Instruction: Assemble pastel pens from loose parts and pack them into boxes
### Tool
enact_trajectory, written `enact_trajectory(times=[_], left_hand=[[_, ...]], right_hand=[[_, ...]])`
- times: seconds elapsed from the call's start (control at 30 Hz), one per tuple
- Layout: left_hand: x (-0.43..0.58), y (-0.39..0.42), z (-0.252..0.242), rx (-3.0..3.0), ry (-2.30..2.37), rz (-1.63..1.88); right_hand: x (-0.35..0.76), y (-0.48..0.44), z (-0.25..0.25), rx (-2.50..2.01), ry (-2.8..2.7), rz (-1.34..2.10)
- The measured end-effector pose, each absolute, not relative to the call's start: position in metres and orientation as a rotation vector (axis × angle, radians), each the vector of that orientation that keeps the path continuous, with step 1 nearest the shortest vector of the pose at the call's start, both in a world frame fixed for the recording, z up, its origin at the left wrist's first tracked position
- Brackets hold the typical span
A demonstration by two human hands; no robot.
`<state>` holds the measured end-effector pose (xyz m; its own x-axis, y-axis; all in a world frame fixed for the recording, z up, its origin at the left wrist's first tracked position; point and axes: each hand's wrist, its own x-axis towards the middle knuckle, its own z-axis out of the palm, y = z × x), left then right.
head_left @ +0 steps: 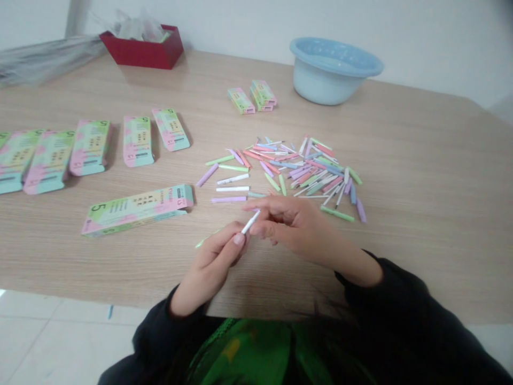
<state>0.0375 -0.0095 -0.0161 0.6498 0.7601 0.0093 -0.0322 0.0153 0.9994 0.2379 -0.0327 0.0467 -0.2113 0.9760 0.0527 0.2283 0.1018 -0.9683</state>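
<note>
My left hand (218,254) pinches a slim white pen (250,222) between thumb and fingers, its tip slanting up to the right. Close by that tip, my right hand (294,222) hovers with index finger stretched out and thumb apart, and I see nothing gripped in it. A bit of purple shows under the right index finger; what it belongs to is partly hidden. Just beyond the hands lies a loose heap of pen parts (312,172) in white, purple, green, blue and pink. A purple piece (228,200) and a white piece (232,189) lie side by side at its left.
A long pastel box (138,209) lies left of my hands. Several similar upright boxes (90,147) line the left side, with small boxes (241,100) farther back. A blue basin (334,72) and a red container (144,53) stand near the wall.
</note>
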Motion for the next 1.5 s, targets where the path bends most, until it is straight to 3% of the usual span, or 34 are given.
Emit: enact_trajectory(times=[0.1,0.2,0.37,0.6,1.03,1.5], left_hand=[[0.036,-0.007,-0.016,1.318,0.681,0.672],[0.038,-0.007,-0.016,1.256,0.676,0.65],[0.051,-0.013,-0.017,1.14,0.628,0.588],[0.069,-0.018,-0.018,1.072,0.678,0.602],[0.071,-0.015,-0.014,1.207,0.963,0.663],[0.069,-0.016,-0.021,1.083,0.989,0.638]], right_hand=[[0.277,-0.037,0.046,-1.318,-1.47,1.012],[0.335,-0.046,0.037,-1.698,-1.441,0.632],[0.41,-0.071,0.01,-2.208,-1.393,0.289],[0.426,-0.077,-0.007,-2.228,-1.434,0.398],[0.424,0.01,-0.011,-2.096,-1.899,0.224],[0.436,0.023,-0.017,-2.109,-2.048,0.223]])
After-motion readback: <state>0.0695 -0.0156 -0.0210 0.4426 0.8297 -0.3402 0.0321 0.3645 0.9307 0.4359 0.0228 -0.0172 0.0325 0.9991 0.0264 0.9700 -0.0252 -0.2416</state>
